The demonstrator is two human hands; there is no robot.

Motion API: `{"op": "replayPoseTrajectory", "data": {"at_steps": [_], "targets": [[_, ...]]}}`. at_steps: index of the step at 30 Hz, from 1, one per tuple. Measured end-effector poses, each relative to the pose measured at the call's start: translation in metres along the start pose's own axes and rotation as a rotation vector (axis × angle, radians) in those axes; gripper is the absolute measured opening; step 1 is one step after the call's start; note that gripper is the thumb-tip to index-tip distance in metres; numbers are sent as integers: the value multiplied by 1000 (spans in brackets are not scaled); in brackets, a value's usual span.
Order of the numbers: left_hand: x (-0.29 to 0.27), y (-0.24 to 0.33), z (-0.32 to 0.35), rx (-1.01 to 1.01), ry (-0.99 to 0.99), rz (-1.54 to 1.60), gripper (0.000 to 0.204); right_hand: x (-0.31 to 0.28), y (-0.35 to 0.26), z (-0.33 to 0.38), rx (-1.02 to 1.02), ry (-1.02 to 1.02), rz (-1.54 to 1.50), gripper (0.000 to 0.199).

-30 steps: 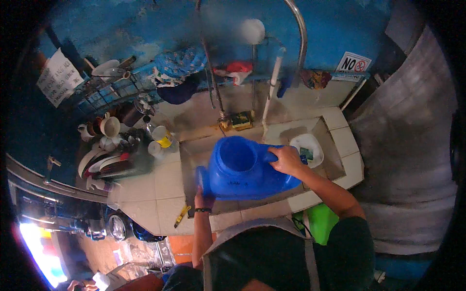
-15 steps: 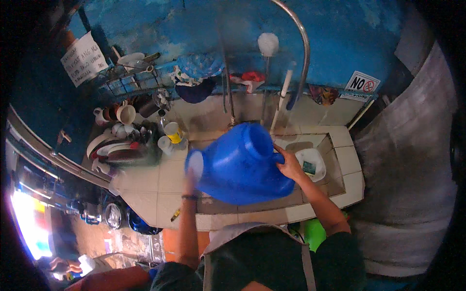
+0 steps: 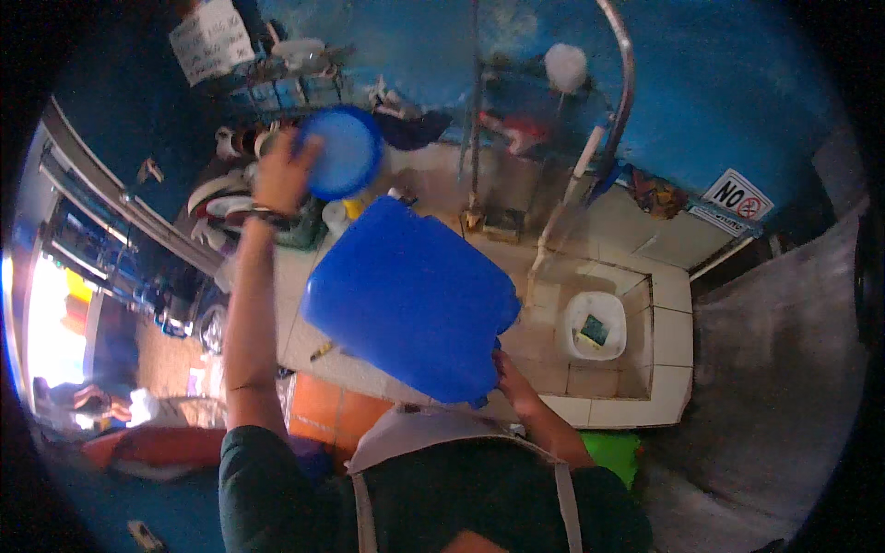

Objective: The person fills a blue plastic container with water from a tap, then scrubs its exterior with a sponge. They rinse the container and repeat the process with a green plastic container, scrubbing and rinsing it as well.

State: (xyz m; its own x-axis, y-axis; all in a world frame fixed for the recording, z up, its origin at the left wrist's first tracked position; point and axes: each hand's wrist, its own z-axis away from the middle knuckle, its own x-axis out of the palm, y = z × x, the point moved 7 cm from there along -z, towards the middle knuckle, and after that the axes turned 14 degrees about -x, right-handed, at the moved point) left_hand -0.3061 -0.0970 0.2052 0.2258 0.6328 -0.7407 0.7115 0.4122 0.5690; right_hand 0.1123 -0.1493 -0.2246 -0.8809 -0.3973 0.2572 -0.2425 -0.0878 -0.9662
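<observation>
My left hand (image 3: 284,175) is raised at the far left, its fingers gripping a round blue lid (image 3: 348,155) with a pale blue face. The lid is slightly smeared by motion and hangs over the dishes, apart from the big blue plastic jug (image 3: 406,295). That jug is tilted above the counter and the left part of the sink, with a broad flat side in view; its mouth is hidden. At its lower right corner, my right hand (image 3: 516,382) holds the jug, with the fingers partly behind it.
A white tub (image 3: 595,346) with a green and yellow sponge (image 3: 593,330) stands in the tiled sink (image 3: 636,367). Dishes (image 3: 217,198) are stacked at the left, behind my left forearm. A pipe (image 3: 562,207) rises behind the sink. A yellow-and-black object (image 3: 321,350) lies near the counter edge.
My left hand has moved up and left with the lid, away from the jug's side. The jug has turned and shifted left, hiding its mouth. The head view has shifted too.
</observation>
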Motion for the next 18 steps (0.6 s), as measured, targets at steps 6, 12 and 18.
{"op": "replayPoseTrajectory", "data": {"at_steps": [6,12,18], "targets": [[-136,-207,99,-419,380,423,75,36,44,-17,291,144,-220,22],[-155,-446,399,-998,456,-65,84,-10,56,-28,463,301,-307,21],[-130,-506,669,-1572,694,123,71,-69,43,-13,517,425,-253,19]]}}
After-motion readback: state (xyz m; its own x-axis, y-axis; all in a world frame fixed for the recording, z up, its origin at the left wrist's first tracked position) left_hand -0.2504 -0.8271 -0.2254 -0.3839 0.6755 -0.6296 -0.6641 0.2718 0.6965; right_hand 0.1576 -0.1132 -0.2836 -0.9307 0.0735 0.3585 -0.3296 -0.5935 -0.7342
